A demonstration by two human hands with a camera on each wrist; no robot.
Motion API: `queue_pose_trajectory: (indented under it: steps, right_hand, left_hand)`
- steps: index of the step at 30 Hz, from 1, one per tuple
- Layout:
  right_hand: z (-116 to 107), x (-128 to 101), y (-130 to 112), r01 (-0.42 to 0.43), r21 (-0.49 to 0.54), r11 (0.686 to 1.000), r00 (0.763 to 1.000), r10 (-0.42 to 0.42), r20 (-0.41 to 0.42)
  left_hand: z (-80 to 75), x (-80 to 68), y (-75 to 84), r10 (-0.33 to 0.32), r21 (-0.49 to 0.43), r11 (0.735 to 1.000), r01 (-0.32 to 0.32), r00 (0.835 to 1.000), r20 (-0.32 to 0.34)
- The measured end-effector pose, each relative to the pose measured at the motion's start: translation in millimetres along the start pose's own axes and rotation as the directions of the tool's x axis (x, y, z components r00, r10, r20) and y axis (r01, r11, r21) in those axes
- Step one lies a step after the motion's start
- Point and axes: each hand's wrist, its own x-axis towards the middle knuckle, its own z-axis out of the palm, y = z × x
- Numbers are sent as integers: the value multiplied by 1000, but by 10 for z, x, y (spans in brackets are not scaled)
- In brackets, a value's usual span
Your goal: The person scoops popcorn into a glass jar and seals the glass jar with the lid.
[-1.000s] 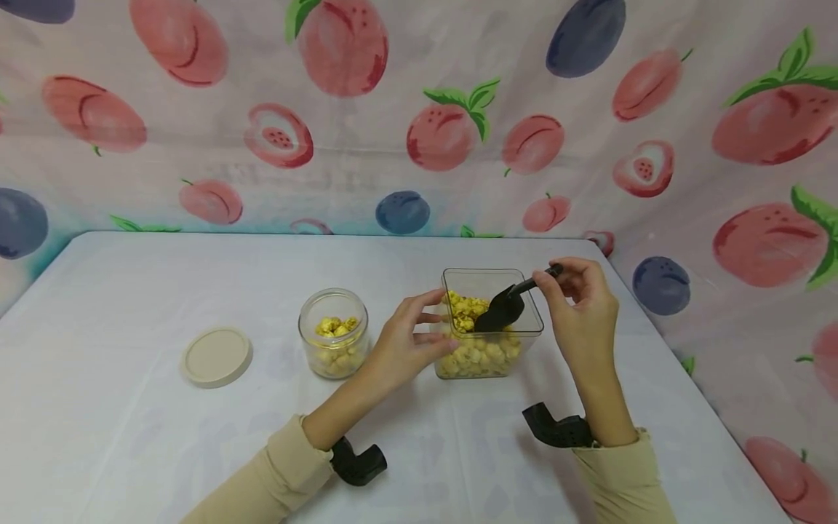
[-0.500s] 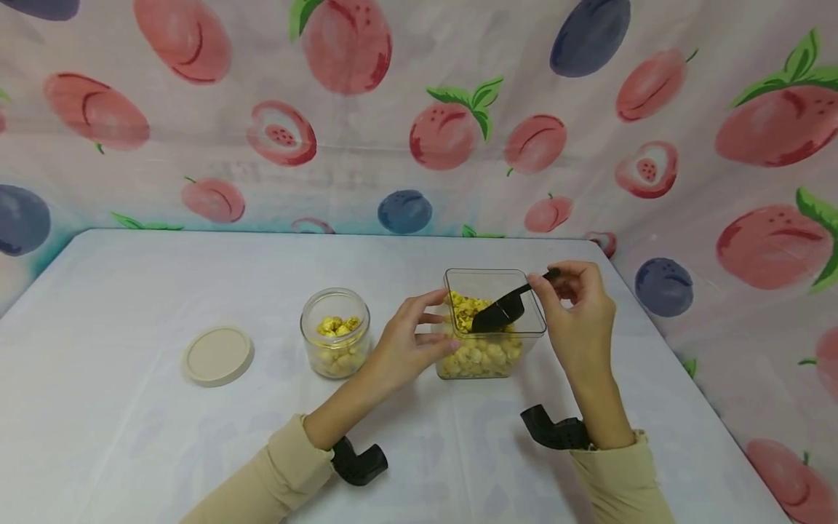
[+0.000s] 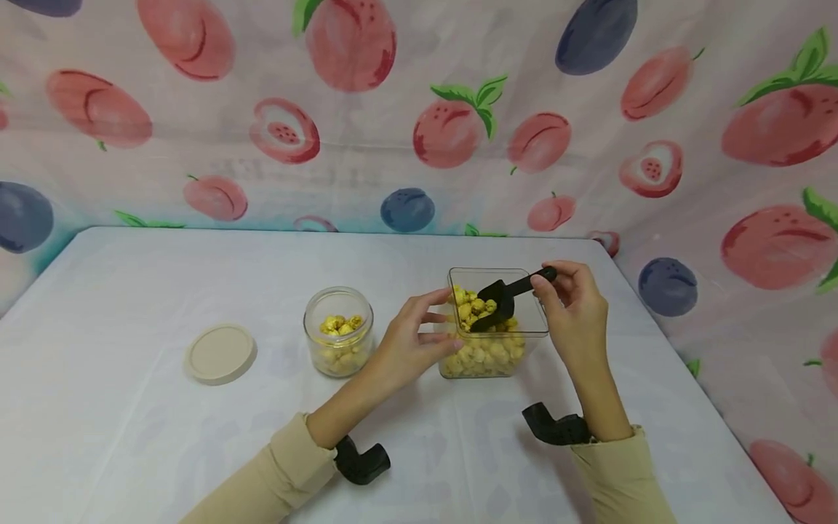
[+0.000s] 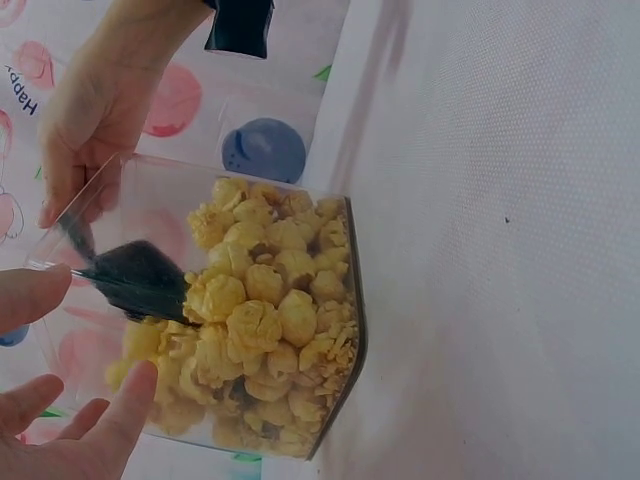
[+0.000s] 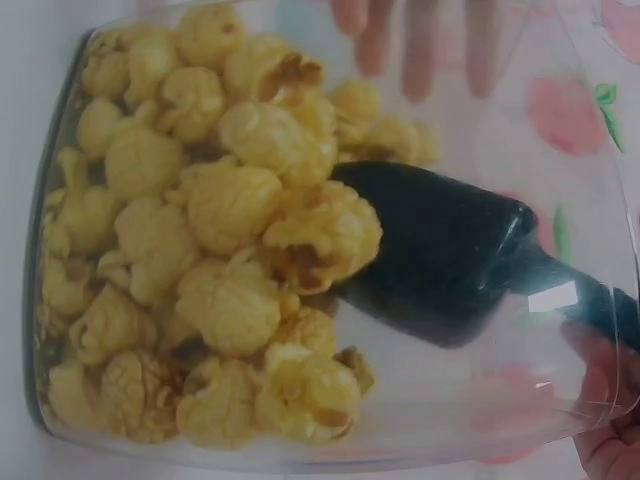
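Observation:
My right hand (image 3: 576, 306) pinches the handle of a small black scoop (image 3: 503, 298) above the right side of a clear square container (image 3: 533, 334). The scoop's blade dips into the yellow popcorn (image 3: 484, 356) that fills the container's lower part. At the container's left side, my left hand (image 3: 409, 342) has its fingers spread against the wall. In the left wrist view, the fingertips (image 4: 138, 385) lie at the clear wall. Through the plastic, the right wrist view shows the scoop's blade (image 5: 430, 250) among popcorn pieces, its tip hidden behind them.
Left of the container stands a round clear jar (image 3: 309, 335) with some popcorn inside and no lid on. Farther left a round beige lid (image 3: 220, 354) lies flat on the white table (image 3: 131, 291). A fruit-patterned cloth (image 3: 353, 131) hangs behind the table.
The scoop has turned and tipped in the popcorn; its bowl now opens toward the left and popcorn shows in it. My right hand shifted slightly left. The left hand stays at the container.

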Motion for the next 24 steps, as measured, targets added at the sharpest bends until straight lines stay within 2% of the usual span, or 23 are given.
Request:
queue_pose_trajectory:
  steps: [5,8,13,16,20,22,24]
  right_hand:
    - [-38,21,28,-83,59,995,996,85,-23]
    - [-81,38,27,-104,105,989,994,105,2]
    - [-156,61,39,-45,117,992,994,33,101]
    - [-179,68,50,3,146,989,986,-27,162]
    - [-168,76,66,37,267,963,969,-100,226]
    - [-145,75,69,27,332,943,962,-115,247]
    - [-120,69,70,11,352,936,960,-109,259]
  left_hand:
    - [9,5,17,0,9,1000,0,1000,4]
    - [12,11,16,1,14,1000,-1,1000,3]
    - [7,16,25,-14,15,1000,14,1000,7]
    - [2,14,34,-25,8,1000,25,1000,9]
    - [0,14,33,-20,1,1000,20,1000,3]
    - [-1,14,30,-11,1,1000,11,1000,0]
    - [-2,14,25,-11,1,1000,11,1000,0]
